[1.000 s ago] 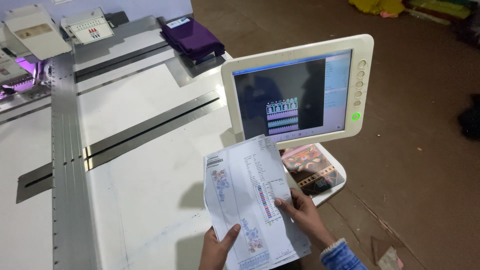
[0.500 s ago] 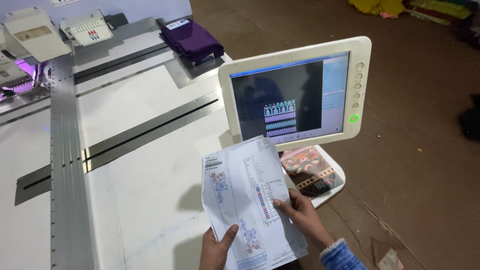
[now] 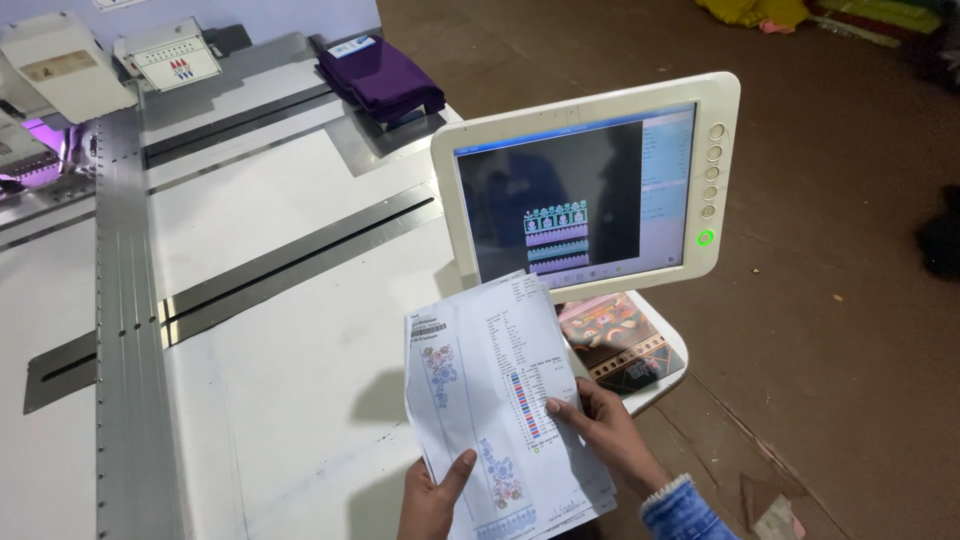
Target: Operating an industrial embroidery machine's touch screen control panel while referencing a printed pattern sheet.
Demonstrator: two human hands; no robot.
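Observation:
Both my hands hold a stack of white printed sheets (image 3: 490, 390) with floral designs and colour bars, low in the head view. My left hand (image 3: 432, 497) grips the bottom edge, thumb on top. My right hand (image 3: 600, 428) pinches the right edge, its cuff blue. Just above the sheets stands a cream touchscreen monitor (image 3: 590, 185), tilted toward me, showing a small pattern on a dark field and a green lit button.
A large white machine table (image 3: 280, 380) with metal rails (image 3: 130, 330) fills the left. Folded purple cloth (image 3: 382, 78) lies at its far end, beside machine heads (image 3: 165, 52). A patterned card (image 3: 612, 345) lies under the monitor. Brown floor (image 3: 840, 330) is to the right.
The view shifted slightly, so the monitor sits a little lower and left in view. The sheets and both hands stay almost where they were.

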